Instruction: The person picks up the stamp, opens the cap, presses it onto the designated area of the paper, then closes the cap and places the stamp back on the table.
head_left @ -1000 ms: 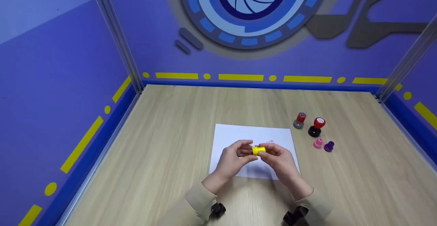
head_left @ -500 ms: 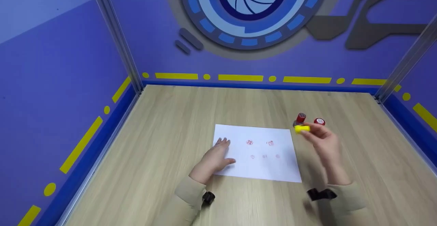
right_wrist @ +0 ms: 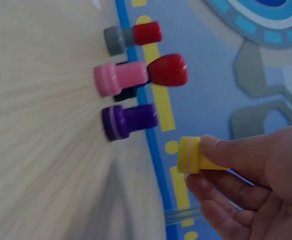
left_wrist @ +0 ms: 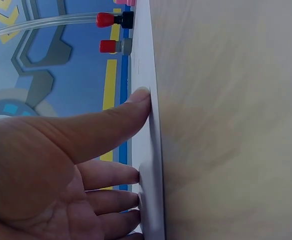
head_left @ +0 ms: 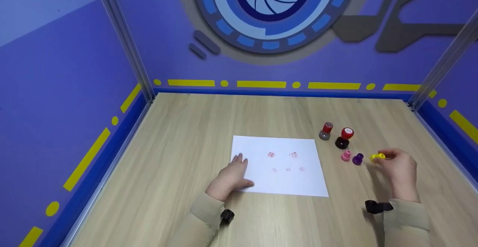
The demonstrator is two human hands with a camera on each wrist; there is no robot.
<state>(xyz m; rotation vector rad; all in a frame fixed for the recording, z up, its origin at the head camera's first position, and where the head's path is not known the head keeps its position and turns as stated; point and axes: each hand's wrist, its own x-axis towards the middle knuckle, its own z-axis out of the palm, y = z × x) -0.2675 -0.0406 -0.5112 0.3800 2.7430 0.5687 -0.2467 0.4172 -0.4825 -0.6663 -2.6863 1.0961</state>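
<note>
My right hand (head_left: 401,168) pinches a yellow stamp (right_wrist: 190,154) by its handle between thumb and fingers, to the right of the other stamps. In the right wrist view its wide end points toward the table. My left hand (head_left: 230,178) rests with straight fingers on the left edge of a white sheet of paper (head_left: 283,183); in the left wrist view the thumb (left_wrist: 138,100) touches the paper near its edge. Several small red stamp prints (head_left: 271,155) mark the sheet. Nearest to the yellow stamp stands a purple stamp (head_left: 358,159), with a pink stamp (head_left: 346,155) beside it.
Behind the pink stamp stand a red-and-black stamp (head_left: 343,138) and a red-and-grey stamp (head_left: 326,131). All sit on a wooden table (head_left: 179,146) walled by blue printed panels (head_left: 261,68) at the back and sides.
My hands have parted: the left has gone onto the paper's left side. The right has carried the yellow stamp from over the sheet, past the other stamps, to their right.
</note>
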